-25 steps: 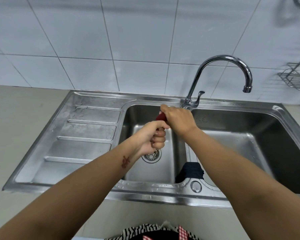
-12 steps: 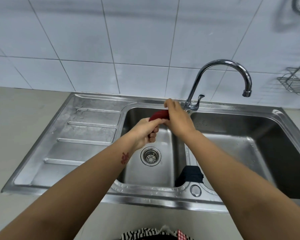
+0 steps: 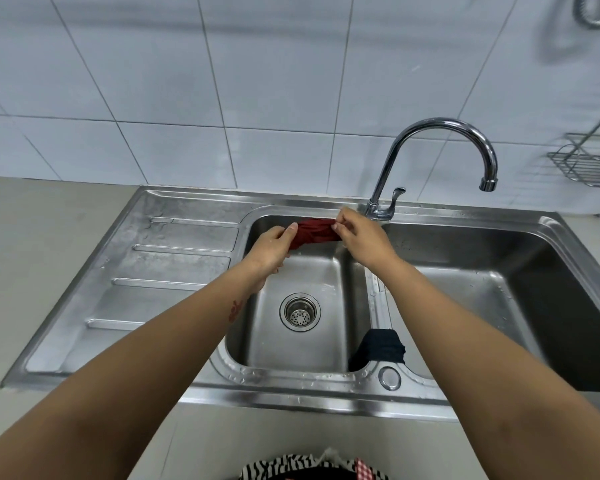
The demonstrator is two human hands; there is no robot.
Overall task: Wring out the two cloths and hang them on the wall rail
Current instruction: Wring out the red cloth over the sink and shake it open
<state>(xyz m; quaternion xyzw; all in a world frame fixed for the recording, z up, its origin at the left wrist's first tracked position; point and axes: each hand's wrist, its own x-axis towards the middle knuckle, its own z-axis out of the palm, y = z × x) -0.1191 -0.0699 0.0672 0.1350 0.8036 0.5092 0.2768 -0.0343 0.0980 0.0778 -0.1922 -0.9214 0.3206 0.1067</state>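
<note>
We have pulled the red cloth (image 3: 314,231) out from a tight twist, left hand (image 3: 272,249) and right hand (image 3: 359,237) each gripping an end, so wringing looks done.

No words, brand names, numbers or signs can be read anywhere in this view. The steel sink (image 3: 194,237), the tap (image 3: 440,129) and the wall tiles (image 3: 274,64) carry no lettering that can be made out.

Two cloths here: one dark red twisted cloth (image 3: 314,232) at 12 o'clock, one dark navy cloth (image 3: 381,346) at 5. Two steel sink basins (image 3: 326,341), one chrome gooseneck tap (image 3: 440,128).
</note>
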